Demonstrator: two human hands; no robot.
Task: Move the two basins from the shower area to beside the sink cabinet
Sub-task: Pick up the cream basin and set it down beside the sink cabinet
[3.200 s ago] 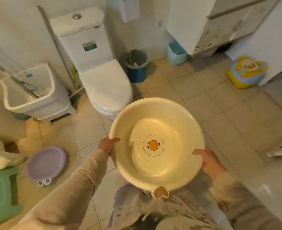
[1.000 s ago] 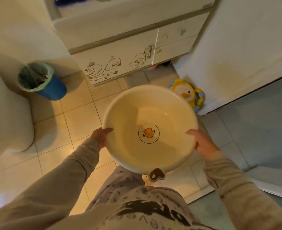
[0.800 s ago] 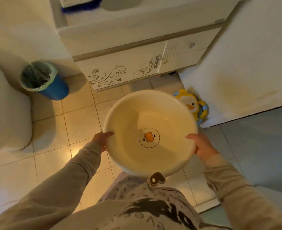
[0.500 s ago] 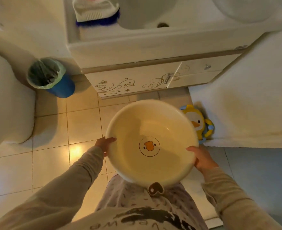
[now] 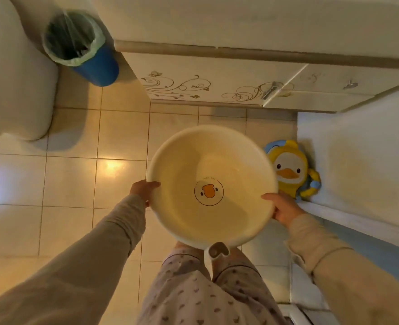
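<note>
A round cream basin [image 5: 229,160] with an orange duck print on its bottom and a small hanging tab at its near rim is held level above the tiled floor. My left hand [image 5: 143,190] grips its left rim and my right hand [image 5: 283,208] grips its right rim. Just beyond it stands the sink cabinet [image 5: 217,78], white with brown scroll patterns on its doors. The second basin is out of view.
A yellow duck-shaped stool [image 5: 292,170] sits on the floor right of the basin, against a white panel [image 5: 358,160]. A blue bin [image 5: 83,48] with a green liner stands left of the cabinet. The toilet [image 5: 10,78] fills the far left.
I have carried the basin from beside the toilet to in front of the sink cabinet. Over the last second the view tipped downward and the cabinet came closer. Both hands kept their grip.
</note>
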